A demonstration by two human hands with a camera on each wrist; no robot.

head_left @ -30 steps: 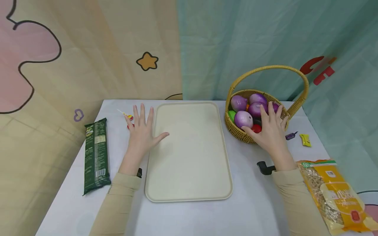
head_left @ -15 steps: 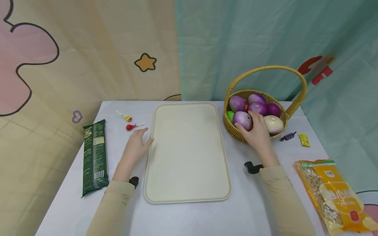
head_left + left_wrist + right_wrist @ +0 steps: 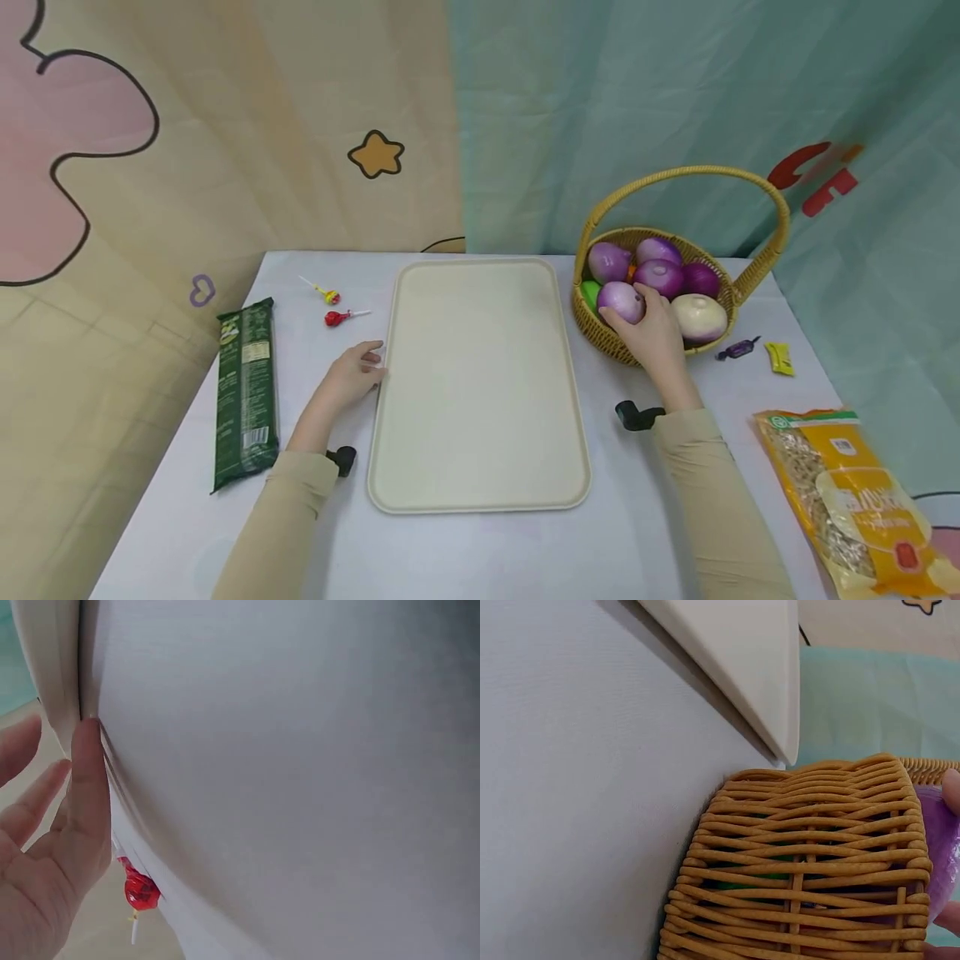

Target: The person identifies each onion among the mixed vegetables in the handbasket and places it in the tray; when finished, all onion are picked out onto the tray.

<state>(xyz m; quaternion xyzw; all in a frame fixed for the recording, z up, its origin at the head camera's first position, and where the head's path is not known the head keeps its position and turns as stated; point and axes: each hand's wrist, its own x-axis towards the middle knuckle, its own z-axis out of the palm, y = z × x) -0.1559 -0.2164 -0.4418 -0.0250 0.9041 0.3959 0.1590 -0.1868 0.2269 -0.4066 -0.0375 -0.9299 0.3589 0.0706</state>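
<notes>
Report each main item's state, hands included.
Basket, upright, handle raised, filled
Pale purple onion, gripped, in basket
Right hand, gripping that onion
Tray, flat
Left hand, relaxed at tray's left edge
Red lollipop, wrapped, lying
Yellow lollipop, wrapped, lying
Purple candy, wrapped
Yellow candy, wrapped
Green packet, lying flat
Orange packet, lying flat

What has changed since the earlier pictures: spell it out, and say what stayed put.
The right hand, at first spread over the wicker basket, has come down and grips the light purple onion at its front left. The left hand has dropped from a raised, spread pose to the left edge of the beige tray. Tray, basket, red lollipop and yellow lollipop stayed put.
</notes>
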